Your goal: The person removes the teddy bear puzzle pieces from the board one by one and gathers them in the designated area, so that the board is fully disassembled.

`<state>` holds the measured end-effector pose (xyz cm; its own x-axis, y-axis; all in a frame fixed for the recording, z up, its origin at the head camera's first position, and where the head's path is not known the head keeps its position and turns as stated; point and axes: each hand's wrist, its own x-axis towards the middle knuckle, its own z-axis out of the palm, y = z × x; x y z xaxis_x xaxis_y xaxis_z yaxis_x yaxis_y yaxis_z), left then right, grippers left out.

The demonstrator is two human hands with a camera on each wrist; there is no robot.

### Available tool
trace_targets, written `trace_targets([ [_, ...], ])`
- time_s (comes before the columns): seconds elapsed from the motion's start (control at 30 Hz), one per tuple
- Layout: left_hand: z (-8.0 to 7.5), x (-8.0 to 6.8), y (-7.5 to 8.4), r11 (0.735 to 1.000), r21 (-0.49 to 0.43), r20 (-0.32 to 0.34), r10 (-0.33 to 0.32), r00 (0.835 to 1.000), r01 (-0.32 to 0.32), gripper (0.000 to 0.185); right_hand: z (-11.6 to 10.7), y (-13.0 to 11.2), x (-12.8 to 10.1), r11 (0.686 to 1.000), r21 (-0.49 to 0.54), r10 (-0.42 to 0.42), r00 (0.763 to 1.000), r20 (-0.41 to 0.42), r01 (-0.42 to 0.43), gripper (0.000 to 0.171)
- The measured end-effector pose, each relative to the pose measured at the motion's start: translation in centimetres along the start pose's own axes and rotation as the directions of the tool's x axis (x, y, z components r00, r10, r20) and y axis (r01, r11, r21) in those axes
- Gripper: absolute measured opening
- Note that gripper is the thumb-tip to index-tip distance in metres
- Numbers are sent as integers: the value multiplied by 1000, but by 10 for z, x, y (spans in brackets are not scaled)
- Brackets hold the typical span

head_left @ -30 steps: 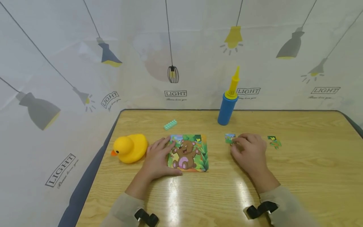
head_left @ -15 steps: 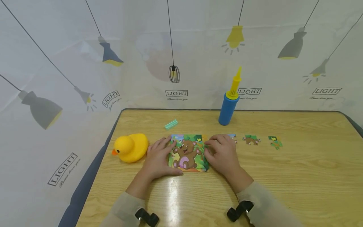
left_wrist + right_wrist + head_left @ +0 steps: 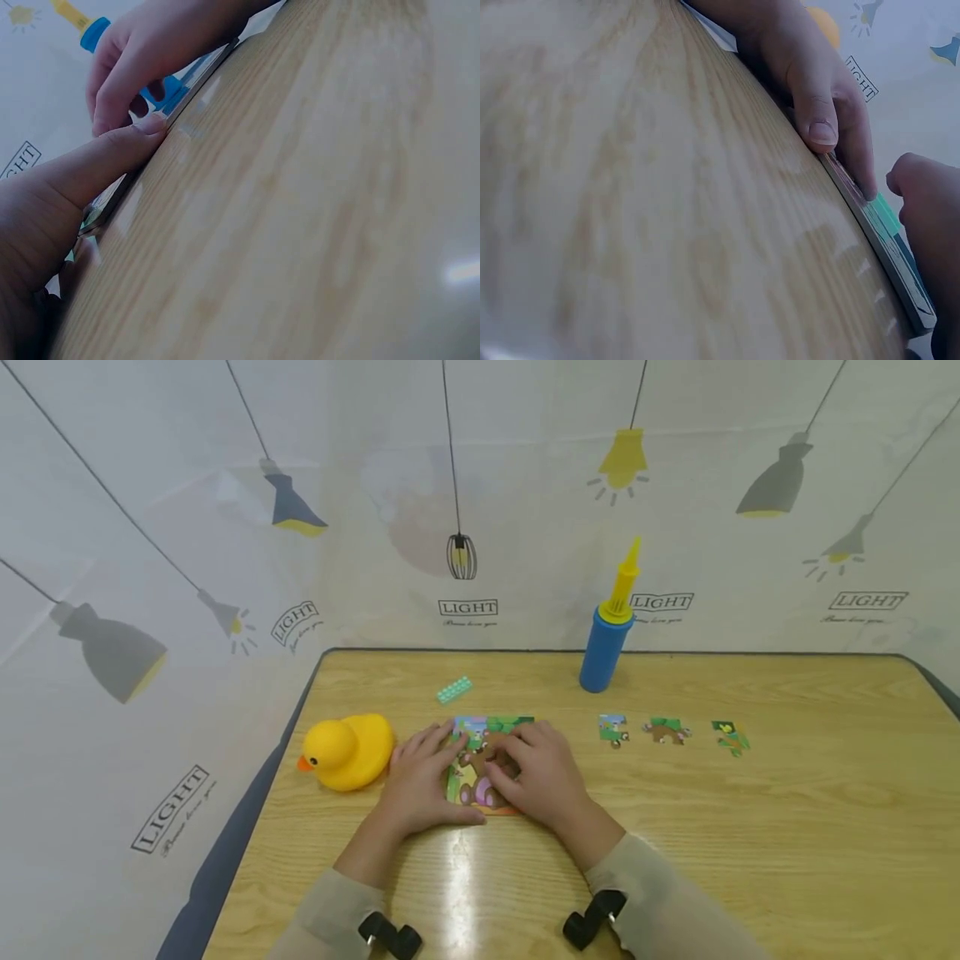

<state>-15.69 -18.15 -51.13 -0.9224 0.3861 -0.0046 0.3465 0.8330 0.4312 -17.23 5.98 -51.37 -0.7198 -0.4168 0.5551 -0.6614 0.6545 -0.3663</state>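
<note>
Nearest, at the lower margin: beige sleeves [image 3: 326,914] with black wrist mounts [image 3: 390,935]. Just beyond, the left hand [image 3: 423,777], fingers fairly straight and apart along the left border of a bear puzzle [image 3: 476,768], thumb stretched along its near edge; not clamped on anything. To its right, the right hand [image 3: 543,777], fingers bent, tips close together over the bear; impossible to tell whether pinched on a piece or merely resting there. Beneath and between both hands, the puzzle itself, flat on the table [image 3: 750,843], right part hidden.

For sound technique, as a judgement: brace lightly with the left hand, thumb against the near edge, to guard against sliding; with the right, work one piece at a time, straight up or down rather than sideways, to spare the interlocking knobs. Best to angle the right wrist aside for a full sight of the seams.

Just left of the left hand: a yellow toy duck [image 3: 352,752]. Right of the right hand, in a row: a blue-and-green piece [image 3: 613,732], a brown-and-green piece [image 3: 667,732] and a green-and-yellow piece [image 3: 730,737]. Beyond the left fingertips: a teal studded brick [image 3: 453,690]. Beyond the right hand: a blue pump [image 3: 602,647], standing. Farthest: a lamp-printed backdrop [image 3: 525,485].
</note>
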Motion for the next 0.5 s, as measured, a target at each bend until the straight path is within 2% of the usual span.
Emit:
trace_targets([
  [0.13,1,0,0,1000,2,6,-5,1000,5,127,1,-2,1,1000,23,3,999,35,-3,20],
  [0.27,1,0,0,1000,-7,-3,-5,1000,4,127,2,-2,1,997,56,38,990,137,-46,30],
  [0.4,1,0,-1,1000,-3,-6,3,1000,-3,127,1,-2,2,991,48,110,960,258,-126,48],
  [0.5,0,1,-1,1000,5,0,7,1000,-7,128,0,-4,3,984,38,154,936,315,-175,54],
])
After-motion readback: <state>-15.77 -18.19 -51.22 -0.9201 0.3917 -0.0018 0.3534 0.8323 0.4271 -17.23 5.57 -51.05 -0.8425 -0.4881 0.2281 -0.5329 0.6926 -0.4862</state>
